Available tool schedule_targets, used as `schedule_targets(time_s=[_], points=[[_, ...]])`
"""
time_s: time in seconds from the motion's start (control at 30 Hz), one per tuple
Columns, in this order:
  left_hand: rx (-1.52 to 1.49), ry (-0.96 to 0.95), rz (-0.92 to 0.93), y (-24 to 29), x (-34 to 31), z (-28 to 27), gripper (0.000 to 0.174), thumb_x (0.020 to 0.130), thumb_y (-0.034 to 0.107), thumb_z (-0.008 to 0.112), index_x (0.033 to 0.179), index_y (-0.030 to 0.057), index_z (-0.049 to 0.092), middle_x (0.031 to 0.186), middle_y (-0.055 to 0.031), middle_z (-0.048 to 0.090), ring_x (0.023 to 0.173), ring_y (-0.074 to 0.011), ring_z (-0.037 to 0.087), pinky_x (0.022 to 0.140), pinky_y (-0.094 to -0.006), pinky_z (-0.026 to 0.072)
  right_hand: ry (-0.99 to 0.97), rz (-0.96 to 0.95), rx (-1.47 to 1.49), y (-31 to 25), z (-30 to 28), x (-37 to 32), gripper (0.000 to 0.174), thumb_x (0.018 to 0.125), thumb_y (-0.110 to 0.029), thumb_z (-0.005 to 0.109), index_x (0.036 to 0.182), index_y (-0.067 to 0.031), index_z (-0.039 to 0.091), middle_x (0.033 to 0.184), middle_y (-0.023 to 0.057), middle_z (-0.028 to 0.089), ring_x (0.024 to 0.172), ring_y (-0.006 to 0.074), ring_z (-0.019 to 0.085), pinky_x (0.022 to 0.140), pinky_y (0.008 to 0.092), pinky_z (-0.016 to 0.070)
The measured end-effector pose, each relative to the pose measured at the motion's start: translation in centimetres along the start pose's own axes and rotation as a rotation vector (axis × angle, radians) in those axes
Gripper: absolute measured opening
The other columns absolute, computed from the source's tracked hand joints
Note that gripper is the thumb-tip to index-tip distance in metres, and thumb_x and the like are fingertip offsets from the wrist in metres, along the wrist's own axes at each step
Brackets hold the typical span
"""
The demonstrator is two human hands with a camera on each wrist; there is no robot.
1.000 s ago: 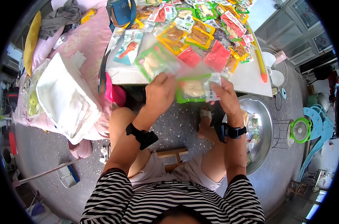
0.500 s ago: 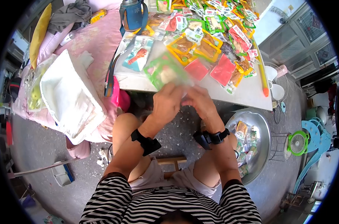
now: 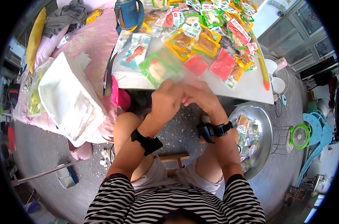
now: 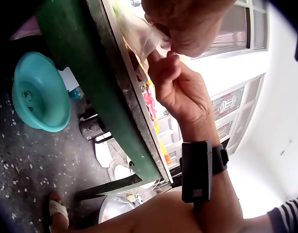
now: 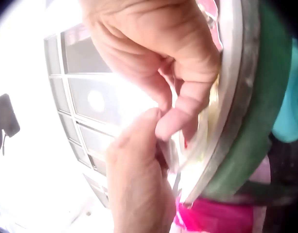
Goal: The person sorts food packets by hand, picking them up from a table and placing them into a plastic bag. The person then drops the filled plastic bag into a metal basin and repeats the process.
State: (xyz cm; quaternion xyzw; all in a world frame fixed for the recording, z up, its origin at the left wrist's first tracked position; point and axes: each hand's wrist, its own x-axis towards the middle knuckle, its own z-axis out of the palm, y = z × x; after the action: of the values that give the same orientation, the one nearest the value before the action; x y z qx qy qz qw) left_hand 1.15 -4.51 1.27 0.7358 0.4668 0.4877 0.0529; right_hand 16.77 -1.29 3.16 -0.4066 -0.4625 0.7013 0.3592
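A green-edged clear food packet [image 3: 158, 70] with pale food inside, blurred, tilts over the table's front edge. The left hand [image 3: 165, 99] grips its near end with curled fingers. Close against it, the right hand [image 3: 200, 96] pinches the same end of the packet between thumb and fingers. Clear plastic [image 4: 139, 36] runs up to the fingertips of both hands in the left wrist view. From the right wrist, the right hand [image 5: 163, 53] meets the left hand [image 5: 139, 170] at the plastic edge; their fingers hide part of it.
Many yellow- and green-edged food packets [image 3: 206, 43] cover the back of the white table [image 3: 248, 91]. Two red packets [image 3: 222, 64] lie near its front. A metal basin [image 3: 266, 149] of packets stands right. Left is a white foam box [image 3: 70, 99]; a blue bottle pouch [image 3: 126, 15] stands behind.
The right hand has brought its second green-edged packet leftward to the left hand; that packet no longer shows separately. Both hands have stayed together at the packet end since half a second ago.
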Motion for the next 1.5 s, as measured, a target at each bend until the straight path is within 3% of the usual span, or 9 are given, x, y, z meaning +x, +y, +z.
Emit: schedule_targets(time_s=[0.17,0.47,0.77,0.93,1.07,1.17,1.3,1.33,1.5], points=[[0.106,-0.114,-0.022,0.1,-0.1,0.0,0.034,0.071,0.017,0.077,0.100,0.0031,0.064,0.079,-0.0109,0.053,0.071,-0.0291,0.058,0.058,-0.0384,0.0480,0.415,-0.093,-0.390,0.2,-6.1,-0.9,0.032,0.095,-0.032,0.055,0.097,-0.0020,0.067,0.078,0.0086,0.069,0.054,0.0061,0.057,0.044,0.0186,0.0419],[0.415,-0.165,0.060,-0.5,-0.7,0.9,0.045,0.067,0.008,0.075,0.109,0.0038,0.063,0.085,-0.0101,0.052,0.077,-0.0294,0.057,0.062,-0.0385,0.0487,0.473,-0.536,-0.450,3.8,-4.3,3.7,0.018,0.085,-0.012,0.068,0.094,0.0029,0.062,0.076,0.0072,0.065,0.065,0.0107,0.059,0.057,0.0266,0.0476],[0.324,-0.056,0.117,-0.5,-0.4,0.6,0.029,0.072,-0.002,0.065,0.099,0.0043,0.069,0.077,-0.0081,0.052,0.069,-0.0272,0.057,0.058,-0.0378,0.0474,0.504,-0.218,0.043,0.2,-3.3,0.4,0.039,0.088,-0.037,0.066,0.089,0.0020,0.061,0.069,0.0072,0.063,0.055,0.0077,0.056,0.045,0.0199,0.0416],[0.301,-0.049,0.138,-0.4,-0.6,0.8,0.030,0.072,-0.003,0.063,0.101,0.0044,0.069,0.077,-0.0094,0.053,0.069,-0.0283,0.057,0.059,-0.0384,0.0476,0.167,0.019,-0.138,1.9,-0.9,-0.6,0.057,0.090,-0.057,0.052,0.088,-0.0015,0.062,0.067,0.0063,0.064,0.051,0.0075,0.055,0.045,0.0199,0.0425],[0.291,-0.055,0.239,-0.1,-0.8,1.0,0.028,0.075,-0.005,0.062,0.101,0.0034,0.069,0.079,-0.0109,0.055,0.070,-0.0292,0.058,0.062,-0.0378,0.0479,0.464,-0.563,-0.387,4.3,0.5,1.6,0.024,0.087,-0.014,0.058,0.071,0.0026,0.057,0.058,0.0098,0.056,0.056,0.0116,0.057,0.049,0.0308,0.0446],[0.154,-0.012,0.330,0.2,-0.6,0.7,0.027,0.078,-0.001,0.067,0.105,0.0028,0.068,0.084,-0.0121,0.055,0.071,-0.0283,0.057,0.064,-0.0362,0.0486,0.586,-0.812,-0.602,3.6,0.5,1.8,0.018,0.078,-0.010,0.058,0.067,0.0025,0.051,0.064,0.0237,0.051,0.055,0.0389,0.050,0.051,0.0415,0.0408],[0.038,0.073,0.421,1.8,-0.5,-0.4,0.044,0.085,0.026,0.070,0.119,-0.0006,0.060,0.093,-0.0163,0.055,0.078,-0.0308,0.056,0.064,-0.0375,0.0482,0.514,-0.943,-0.624,0.5,-0.9,0.7,0.018,0.077,-0.008,0.058,0.066,0.0026,0.050,0.061,0.0231,0.049,0.051,0.0349,0.050,0.049,0.0407,0.0401],[0.056,0.079,0.411,1.7,-0.5,-0.5,0.051,0.088,0.033,0.066,0.123,-0.0018,0.056,0.096,-0.0165,0.055,0.081,-0.0300,0.056,0.064,-0.0367,0.0476,0.500,-0.943,-0.588,-0.6,-1.2,-0.3,0.022,0.080,-0.007,0.058,0.062,0.0020,0.048,0.055,0.0167,0.050,0.046,0.0238,0.051,0.046,0.0362,0.0402],[-0.009,0.079,0.326,1.8,-0.5,-0.6,0.047,0.090,0.026,0.061,0.126,-0.0028,0.052,0.086,-0.0116,0.051,0.073,-0.0234,0.050,0.059,-0.0332,0.0407,0.537,-0.767,-0.317,-6.9,-4.1,-8.6,0.024,0.091,-0.018,0.060,0.071,-0.0040,0.063,0.055,-0.0041,0.051,0.050,0.0041,0.049,0.045,0.0240,0.0409]])
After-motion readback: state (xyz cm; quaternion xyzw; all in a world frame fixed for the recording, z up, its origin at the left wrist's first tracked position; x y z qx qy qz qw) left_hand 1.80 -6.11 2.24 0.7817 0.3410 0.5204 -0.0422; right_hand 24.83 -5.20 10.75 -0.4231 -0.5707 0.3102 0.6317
